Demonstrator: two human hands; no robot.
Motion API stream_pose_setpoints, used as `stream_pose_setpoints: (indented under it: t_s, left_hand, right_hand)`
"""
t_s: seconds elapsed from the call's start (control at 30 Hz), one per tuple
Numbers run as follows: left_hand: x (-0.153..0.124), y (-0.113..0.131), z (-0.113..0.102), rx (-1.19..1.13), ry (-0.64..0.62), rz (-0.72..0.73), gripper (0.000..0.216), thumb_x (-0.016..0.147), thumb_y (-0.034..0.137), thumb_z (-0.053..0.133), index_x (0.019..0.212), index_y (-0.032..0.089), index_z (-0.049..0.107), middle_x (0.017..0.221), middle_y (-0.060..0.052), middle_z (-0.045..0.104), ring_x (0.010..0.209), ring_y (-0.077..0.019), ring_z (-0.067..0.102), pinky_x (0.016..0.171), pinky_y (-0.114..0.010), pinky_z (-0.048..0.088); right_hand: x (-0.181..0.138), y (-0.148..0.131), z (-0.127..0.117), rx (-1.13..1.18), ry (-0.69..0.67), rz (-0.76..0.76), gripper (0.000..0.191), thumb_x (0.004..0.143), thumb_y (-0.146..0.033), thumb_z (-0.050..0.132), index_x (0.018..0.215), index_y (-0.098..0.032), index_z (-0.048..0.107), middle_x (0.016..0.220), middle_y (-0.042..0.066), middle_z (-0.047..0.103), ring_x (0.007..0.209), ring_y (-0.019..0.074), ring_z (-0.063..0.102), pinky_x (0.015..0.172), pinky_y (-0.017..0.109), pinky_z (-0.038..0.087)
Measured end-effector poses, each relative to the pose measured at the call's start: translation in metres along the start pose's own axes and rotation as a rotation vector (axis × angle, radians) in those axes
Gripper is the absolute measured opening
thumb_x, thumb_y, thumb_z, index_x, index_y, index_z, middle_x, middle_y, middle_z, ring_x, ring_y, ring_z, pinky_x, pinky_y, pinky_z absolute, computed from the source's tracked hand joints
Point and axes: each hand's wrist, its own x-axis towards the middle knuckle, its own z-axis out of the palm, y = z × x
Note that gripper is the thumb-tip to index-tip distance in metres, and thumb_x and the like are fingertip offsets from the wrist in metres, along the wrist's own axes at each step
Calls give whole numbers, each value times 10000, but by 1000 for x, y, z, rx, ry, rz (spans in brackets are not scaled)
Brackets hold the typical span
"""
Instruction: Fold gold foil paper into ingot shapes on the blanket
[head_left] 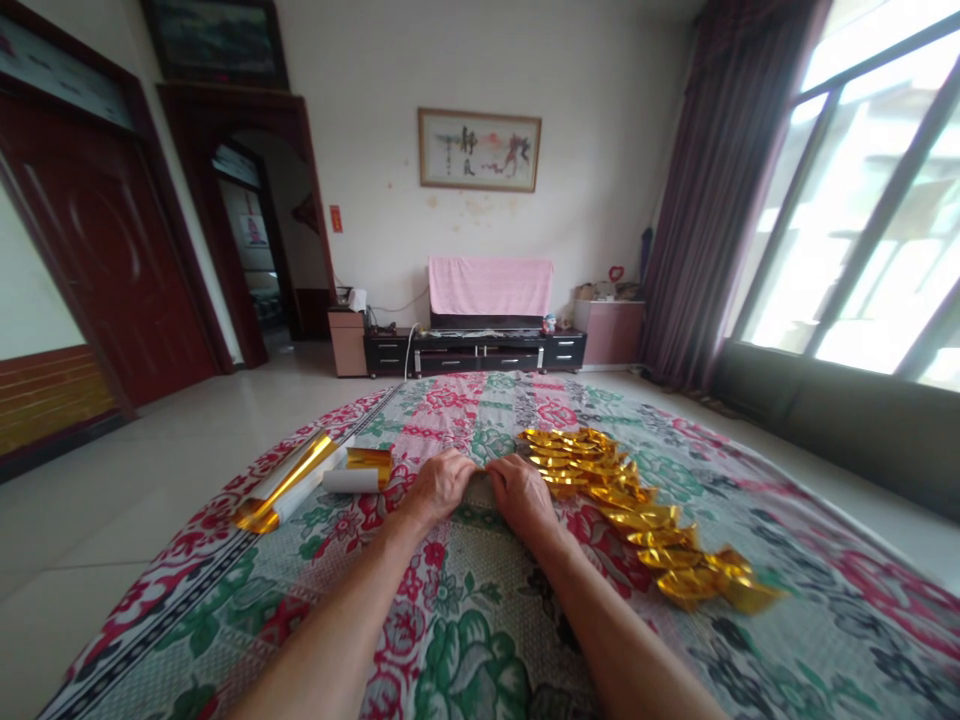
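My left hand (442,484) and my right hand (524,494) meet over the middle of the flowered cloth, both with fingers closed. Between their fingertips shows a narrow, dark-gold strip of folded foil paper (481,474), mostly hidden by the fingers. Just right of my right hand, several folded gold paper ingots (645,518) lie in a long, overlapping group. Off to the left of my left hand are curled sheets of gold foil paper (296,478) with white backs, and a smaller curled piece (352,481) beside them.
A red, green and white patterned tablecloth (472,655) covers the rounded table. Beyond it, a low black cabinet (480,352) stands against the wall, with a pink cloth (491,286) draped over something on top. Purple curtains (697,200) hang by the window on the right.
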Motion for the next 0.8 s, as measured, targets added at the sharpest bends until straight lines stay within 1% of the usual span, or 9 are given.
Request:
stream_pose_setpoints:
  t_s: [0.13, 0.23, 0.33, 0.43, 0.53, 0.63, 0.8]
  left_hand:
    - [1, 9, -5, -157, 57, -130, 270, 851, 258, 393, 836, 164, 646, 764, -44, 654, 726, -131, 592, 687, -217, 430]
    - [0, 14, -9, -318, 25, -225, 292, 847, 311, 391, 882, 178, 648, 636, -14, 653, 628, -127, 598, 605, -205, 429]
    - [0, 13, -9, -453, -7, -301, 324, 835, 355, 396, 939, 171, 641, 579, -9, 648, 564, -134, 599, 545, -210, 428]
    - [1, 10, -6, -589, -34, -340, 335, 804, 383, 444, 963, 155, 632, 664, -30, 676, 577, -144, 620, 522, -215, 441]
    - [1, 7, -2, -712, -55, -347, 334, 729, 362, 557, 966, 138, 631, 770, -51, 690, 641, -155, 643, 561, -218, 466]
    - [2, 6, 0, -753, -50, -359, 338, 682, 339, 614, 943, 127, 646, 740, -53, 691, 640, -156, 643, 570, -216, 470]
    - [1, 9, -2, -791, -36, -427, 324, 681, 344, 615, 923, 133, 664, 690, -42, 687, 598, -151, 638, 511, -203, 452]
  right_hand:
    - [1, 3, 4, 112, 65, -11, 246, 867, -232, 377, 870, -187, 619, 799, 37, 641, 763, 127, 589, 689, 186, 378]
    - [1, 3, 4, 177, 85, 10, 239, 867, -248, 376, 885, -199, 609, 756, 22, 657, 712, 133, 612, 635, 184, 378]
    - [1, 1, 2, 189, 90, 13, 229, 858, -246, 388, 877, -200, 612, 731, 19, 664, 692, 139, 623, 612, 185, 375]
    - [1, 0, 0, 181, 90, -6, 221, 848, -242, 402, 854, -192, 618, 718, 22, 663, 675, 143, 623, 603, 188, 374]
    - [1, 1, 0, 188, 98, -27, 215, 841, -239, 412, 850, -188, 621, 721, 23, 663, 677, 142, 623, 601, 189, 374]
    - [1, 1, 1, 210, 103, -40, 217, 840, -239, 414, 861, -188, 623, 737, 25, 665, 687, 137, 621, 613, 184, 380]
    - [1, 1, 1, 236, 107, -52, 213, 841, -242, 417, 865, -186, 621, 733, 22, 660, 672, 130, 614, 605, 180, 379]
